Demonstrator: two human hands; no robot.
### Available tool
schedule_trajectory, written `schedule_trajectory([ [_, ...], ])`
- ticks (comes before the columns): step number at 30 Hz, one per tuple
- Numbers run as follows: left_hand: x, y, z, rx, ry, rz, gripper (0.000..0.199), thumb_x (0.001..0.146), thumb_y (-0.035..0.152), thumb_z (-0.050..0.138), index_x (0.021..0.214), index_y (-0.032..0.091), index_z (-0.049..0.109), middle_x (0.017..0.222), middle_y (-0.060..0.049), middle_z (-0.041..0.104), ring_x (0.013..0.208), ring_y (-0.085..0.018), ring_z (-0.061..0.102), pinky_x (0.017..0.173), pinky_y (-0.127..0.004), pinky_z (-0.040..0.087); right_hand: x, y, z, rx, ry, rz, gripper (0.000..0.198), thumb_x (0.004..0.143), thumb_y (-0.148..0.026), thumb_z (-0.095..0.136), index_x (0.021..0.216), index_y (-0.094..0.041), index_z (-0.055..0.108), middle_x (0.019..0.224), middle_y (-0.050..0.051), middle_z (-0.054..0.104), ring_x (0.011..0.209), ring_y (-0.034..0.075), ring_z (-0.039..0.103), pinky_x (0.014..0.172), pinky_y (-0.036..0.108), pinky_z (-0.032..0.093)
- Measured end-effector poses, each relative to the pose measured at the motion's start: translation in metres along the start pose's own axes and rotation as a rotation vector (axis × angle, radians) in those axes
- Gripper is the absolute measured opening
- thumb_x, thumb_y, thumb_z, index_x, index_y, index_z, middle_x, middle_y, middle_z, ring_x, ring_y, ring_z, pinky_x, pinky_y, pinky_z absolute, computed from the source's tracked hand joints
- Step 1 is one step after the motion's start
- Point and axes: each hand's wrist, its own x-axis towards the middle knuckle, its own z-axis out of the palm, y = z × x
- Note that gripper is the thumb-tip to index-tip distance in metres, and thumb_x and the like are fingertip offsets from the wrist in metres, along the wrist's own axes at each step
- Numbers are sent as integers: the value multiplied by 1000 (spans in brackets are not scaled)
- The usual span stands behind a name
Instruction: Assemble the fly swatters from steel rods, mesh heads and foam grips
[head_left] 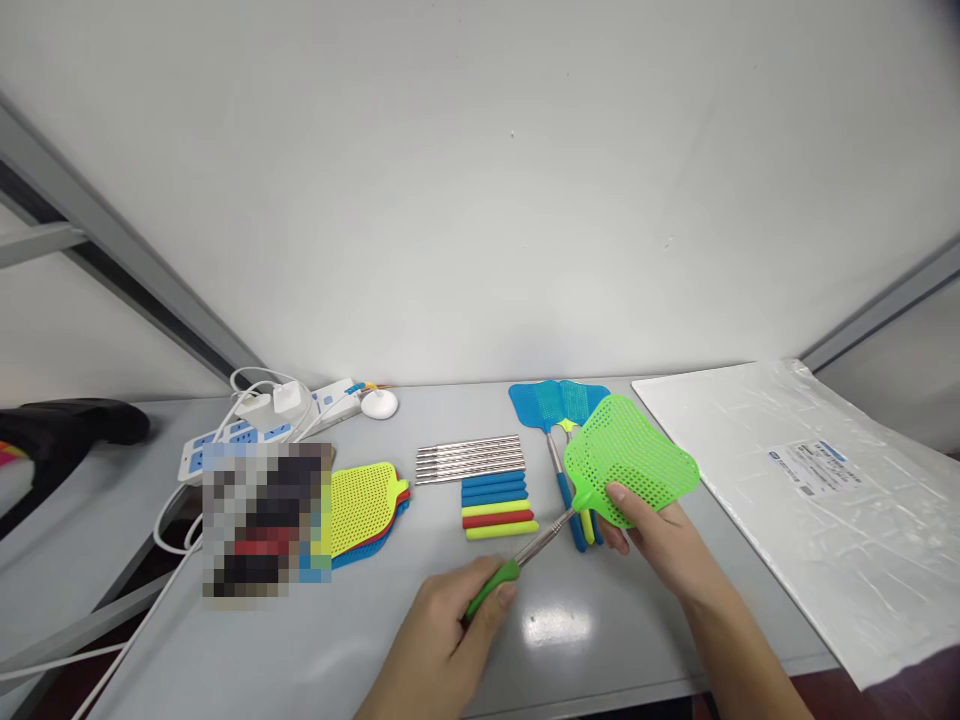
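Observation:
A green fly swatter is held in both hands above the table. My left hand wraps round its green handle. At the mesh head, my right hand grips with the thumb on the front and the fingers behind. Behind it lie blue swatters with metal rods and blue handles, partly hidden by the green head. Several metal rods are lined up in the middle. Just below them is a row of blue, yellow and red handles. Left of these is a stack of loose mesh heads, yellow on top.
A white plastic-wrapped package with a label covers the table's right side. Power strips with plugs and white cables lie at the back left, beside a round white device. A blurred-out patch hides something at left. A wall stands behind.

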Motion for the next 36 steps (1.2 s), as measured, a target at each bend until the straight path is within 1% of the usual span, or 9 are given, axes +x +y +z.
schedule_trajectory([
  [3,0,7,-6,-275,-116,-220,38,95,49,45,95,21,70,57,4,42,54,-11,37,49,-20,28,4,-3,6,29,-12,28,42,97,-48,43,65,-21,47,54,-3,46,54,15,47,62,30,38],
  [6,3,7,-9,-529,-210,-367,46,94,55,44,93,16,69,53,8,24,49,-9,19,45,-22,13,8,-8,15,-34,-25,41,42,97,-48,43,65,-21,46,57,-3,45,56,14,45,64,29,37],
  [11,3,7,-7,-744,-211,-434,48,89,58,52,89,13,68,51,9,23,46,-7,13,44,-23,9,12,-8,24,-30,0,55,42,96,-49,44,66,-21,46,60,-3,44,56,13,42,59,29,34],
  [17,-2,-8,-5,-1142,-455,-590,43,87,58,56,85,16,64,43,13,18,36,-3,4,38,-20,12,13,-9,18,-43,-138,34,44,95,-51,46,63,-21,46,62,-2,42,59,13,40,59,29,32],
  [20,-3,-13,-5,-1189,-462,-600,41,88,56,56,86,16,64,43,13,17,35,-3,3,37,-19,12,13,-11,18,-65,-150,50,40,94,-50,48,67,-20,50,65,-2,43,61,14,41,59,30,33],
  [24,-2,-4,-10,-1028,-355,-545,42,89,57,55,82,17,62,44,12,18,38,-5,6,38,-20,12,14,-9,24,-67,-114,43,40,95,-51,46,69,-21,49,67,-2,42,63,14,40,59,29,32],
  [28,-2,14,-17,-588,-177,-452,47,90,61,48,85,16,64,48,9,25,46,-8,19,45,-22,17,14,-9,30,-60,-111,20,44,96,-51,43,64,-21,42,64,-3,36,60,13,35,58,30,28],
  [31,-4,25,-20,-271,-156,-392,51,93,61,40,89,17,64,53,7,29,52,-11,28,48,-22,20,13,-7,33,-57,-101,31,44,97,-51,43,64,-22,41,63,-3,35,59,13,32,58,30,26],
  [36,-10,33,-23,182,-65,-247,43,98,50,31,85,21,59,69,1,55,66,-16,51,57,-24,31,10,1,38,6,-110,9,44,98,-49,41,63,-22,38,62,-3,34,58,13,32,58,30,26],
])
